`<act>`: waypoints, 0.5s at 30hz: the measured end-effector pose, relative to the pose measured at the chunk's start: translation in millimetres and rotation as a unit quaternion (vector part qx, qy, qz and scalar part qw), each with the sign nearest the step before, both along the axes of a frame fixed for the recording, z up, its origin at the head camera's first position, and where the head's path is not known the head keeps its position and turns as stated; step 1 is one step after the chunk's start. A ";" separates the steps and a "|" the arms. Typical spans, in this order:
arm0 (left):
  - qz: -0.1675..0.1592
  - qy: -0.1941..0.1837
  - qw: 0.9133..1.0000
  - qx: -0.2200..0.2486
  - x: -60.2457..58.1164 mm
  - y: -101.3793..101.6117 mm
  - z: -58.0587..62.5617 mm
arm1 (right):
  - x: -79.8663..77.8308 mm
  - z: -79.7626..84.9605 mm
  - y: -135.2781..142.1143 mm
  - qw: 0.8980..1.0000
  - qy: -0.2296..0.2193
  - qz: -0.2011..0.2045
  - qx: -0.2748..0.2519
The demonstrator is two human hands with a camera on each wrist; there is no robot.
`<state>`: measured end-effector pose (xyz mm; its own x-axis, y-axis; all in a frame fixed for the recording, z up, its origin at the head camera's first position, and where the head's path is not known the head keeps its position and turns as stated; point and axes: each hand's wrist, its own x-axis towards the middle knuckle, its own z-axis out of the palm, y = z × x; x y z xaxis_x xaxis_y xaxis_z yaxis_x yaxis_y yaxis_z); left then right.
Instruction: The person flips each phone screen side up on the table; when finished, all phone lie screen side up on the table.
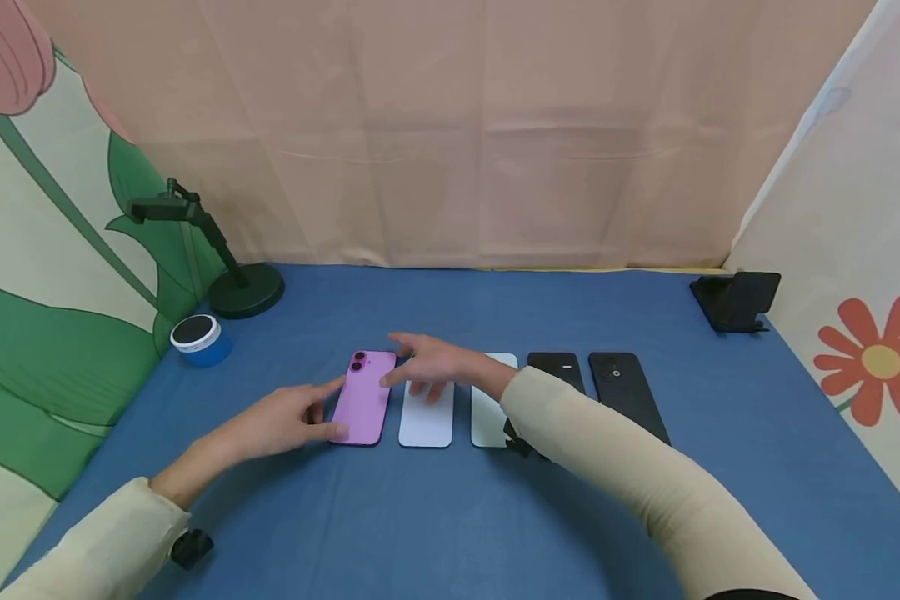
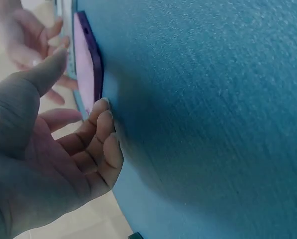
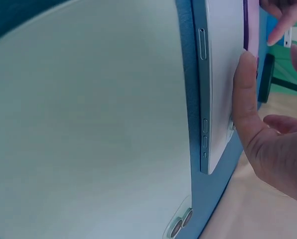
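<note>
A pink-purple phone [image 1: 364, 400] lies back up on the blue cloth, its camera lenses at the far end. My left hand [image 1: 281, 421] is at its left edge, thumb by the near corner and index finger by the far part. In the left wrist view that hand's other fingers [image 2: 111, 144] curl loosely, holding nothing. Over the white phone [image 1: 426, 425] hovers my right hand [image 1: 438, 364], fingers spread, with its thumb and index finger reaching toward the pink phone's right side. Whether either hand touches a phone I cannot tell for certain. A pale green phone [image 3: 88, 124] fills the right wrist view.
Two black phones [image 1: 562, 365] [image 1: 624, 387] continue the row rightward, partly under my right sleeve. A dark stand [image 1: 243, 287] and a blue-white round device [image 1: 201, 342] are at the back left. A black phone holder [image 1: 735, 300] is at the back right.
</note>
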<state>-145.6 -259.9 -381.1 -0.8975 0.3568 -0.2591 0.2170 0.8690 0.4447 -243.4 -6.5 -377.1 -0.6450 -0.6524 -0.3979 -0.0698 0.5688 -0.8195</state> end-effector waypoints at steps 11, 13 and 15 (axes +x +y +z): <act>-0.004 0.020 0.997 -0.080 1.0 7.3 -7.3 | -3.7 2.6 -9.9 0.999 -0.016 -0.016 -0.025; -0.005 0.023 0.996 -0.087 0.0 7.9 -8.2 | -4.7 2.9 -12.2 0.999 -0.015 -0.022 -0.027; -0.007 0.022 0.995 -0.096 -0.7 9.4 -8.3 | -6.8 2.0 -14.5 0.999 -0.016 -0.028 -0.028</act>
